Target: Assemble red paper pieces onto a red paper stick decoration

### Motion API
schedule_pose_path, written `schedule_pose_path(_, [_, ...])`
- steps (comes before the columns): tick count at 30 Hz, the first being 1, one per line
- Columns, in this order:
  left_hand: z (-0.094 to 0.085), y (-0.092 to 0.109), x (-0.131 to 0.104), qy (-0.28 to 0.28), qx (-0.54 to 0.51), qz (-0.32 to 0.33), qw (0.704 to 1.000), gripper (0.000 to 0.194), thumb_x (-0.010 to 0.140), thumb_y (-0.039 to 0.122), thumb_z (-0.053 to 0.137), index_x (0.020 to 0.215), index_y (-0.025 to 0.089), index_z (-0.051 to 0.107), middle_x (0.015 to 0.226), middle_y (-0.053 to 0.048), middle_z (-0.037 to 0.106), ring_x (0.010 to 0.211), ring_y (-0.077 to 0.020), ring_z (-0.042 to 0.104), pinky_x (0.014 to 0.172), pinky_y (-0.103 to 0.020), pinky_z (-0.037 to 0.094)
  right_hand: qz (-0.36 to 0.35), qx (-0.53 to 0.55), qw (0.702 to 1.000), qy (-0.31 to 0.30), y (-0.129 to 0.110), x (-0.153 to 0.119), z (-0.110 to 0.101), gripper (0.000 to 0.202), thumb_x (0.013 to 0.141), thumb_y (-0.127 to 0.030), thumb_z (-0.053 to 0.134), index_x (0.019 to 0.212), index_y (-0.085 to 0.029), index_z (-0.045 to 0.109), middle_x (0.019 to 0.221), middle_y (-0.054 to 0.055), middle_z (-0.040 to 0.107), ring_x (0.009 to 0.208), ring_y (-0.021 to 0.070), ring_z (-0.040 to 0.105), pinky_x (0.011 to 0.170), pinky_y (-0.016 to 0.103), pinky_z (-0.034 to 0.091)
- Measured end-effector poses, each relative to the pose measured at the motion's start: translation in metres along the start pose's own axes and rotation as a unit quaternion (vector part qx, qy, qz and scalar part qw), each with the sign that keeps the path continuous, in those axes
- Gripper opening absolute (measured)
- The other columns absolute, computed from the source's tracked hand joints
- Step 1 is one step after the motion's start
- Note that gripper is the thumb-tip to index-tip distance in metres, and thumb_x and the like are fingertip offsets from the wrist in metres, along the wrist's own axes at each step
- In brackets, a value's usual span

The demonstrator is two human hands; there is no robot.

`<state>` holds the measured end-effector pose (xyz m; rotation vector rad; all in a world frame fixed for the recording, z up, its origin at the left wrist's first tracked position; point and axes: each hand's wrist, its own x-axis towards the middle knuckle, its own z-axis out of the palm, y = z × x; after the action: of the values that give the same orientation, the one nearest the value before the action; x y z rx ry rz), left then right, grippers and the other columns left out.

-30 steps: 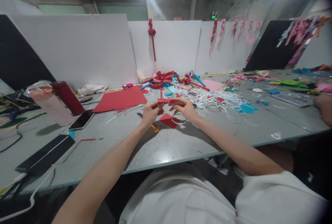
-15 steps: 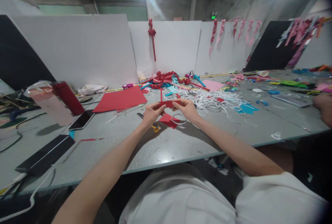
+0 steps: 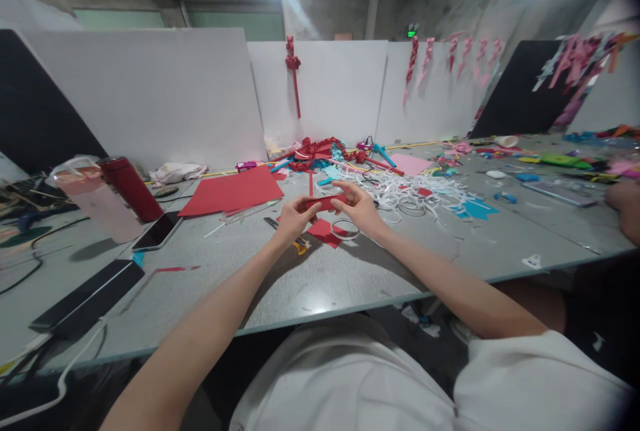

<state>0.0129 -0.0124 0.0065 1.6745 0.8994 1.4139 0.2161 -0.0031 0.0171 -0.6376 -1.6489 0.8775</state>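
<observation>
A narrow piece of red paper point(image 3: 326, 203) is stretched between my two hands, just above the table. My left hand point(image 3: 295, 216) pinches its left end between thumb and fingers. At the right end, my right hand point(image 3: 361, 210) grips the paper with the thumb in front and the index finger lifted a little. Beneath them lies a red paper square point(image 3: 326, 234), with a ring of white strip point(image 3: 346, 228) over its right side. A yellow and black utility knife point(image 3: 300, 244) rests on the table, partly hidden by my left hand.
Red paper sheets point(image 3: 233, 190) lie at the left, near a phone point(image 3: 157, 231), a red flask point(image 3: 131, 188) and a pink bottle point(image 3: 97, 198). White paper strips point(image 3: 415, 194) heap up at the right. Red folded ribbon pieces point(image 3: 317, 151) pile behind. Another person's hand point(image 3: 623, 208) is far right.
The red paper has tilted slightly in my hands, and its upright edge has turned. My right index finger has lifted off it. My left hand has barely moved.
</observation>
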Motion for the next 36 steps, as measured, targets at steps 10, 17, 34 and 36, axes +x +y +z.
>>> schedule_pose_path(10, [0.0, -0.005, 0.0, -0.001, 0.02, 0.005, 1.0, 0.037, 0.083, 0.05, 0.072, 0.093, 0.014, 0.072, 0.064, -0.003, 0.068, 0.057, -0.0133, 0.062, 0.06, -0.026, 0.051, 0.019, -0.022, 1.0, 0.012, 0.005, 0.002, -0.001, 0.038, 0.08, -0.046, 0.077, 0.105, -0.018, 0.074, 0.082, 0.005, 0.076, 0.067, 0.0177, 0.071, 0.065, 0.032, 0.058])
schedule_pose_path(17, [0.0, 0.0, -0.003, 0.012, 0.075, -0.007, 0.997, 0.037, 0.085, 0.05, 0.069, 0.084, 0.013, 0.074, 0.064, -0.003, 0.068, 0.056, -0.013, 0.059, 0.058, -0.025, 0.047, 0.027, -0.036, 0.999, 0.009, 0.012, 0.003, -0.003, 0.036, 0.082, -0.051, 0.074, 0.095, -0.017, 0.076, 0.076, 0.005, 0.075, 0.063, 0.0169, 0.068, 0.062, 0.03, 0.056])
schedule_pose_path(34, [-0.006, -0.001, -0.007, -0.043, 0.261, 0.086, 0.961, 0.034, 0.096, 0.041, 0.057, 0.081, 0.015, 0.072, 0.061, 0.0, 0.065, 0.055, -0.0113, 0.054, 0.059, -0.023, 0.038, -0.052, -0.278, 0.954, -0.097, 0.01, -0.003, -0.005, 0.027, 0.093, -0.038, 0.063, 0.083, -0.017, 0.076, 0.08, 0.005, 0.076, 0.073, 0.017, 0.066, 0.069, 0.027, 0.046])
schedule_pose_path(36, [-0.007, -0.003, -0.008, -0.073, 0.287, 0.108, 0.949, 0.034, 0.098, 0.041, 0.054, 0.083, 0.015, 0.071, 0.066, -0.002, 0.067, 0.06, -0.012, 0.055, 0.06, -0.024, 0.038, -0.066, -0.288, 0.945, -0.138, 0.01, -0.004, -0.005, 0.028, 0.097, -0.036, 0.058, 0.088, -0.017, 0.076, 0.081, 0.005, 0.075, 0.073, 0.0161, 0.065, 0.069, 0.026, 0.044])
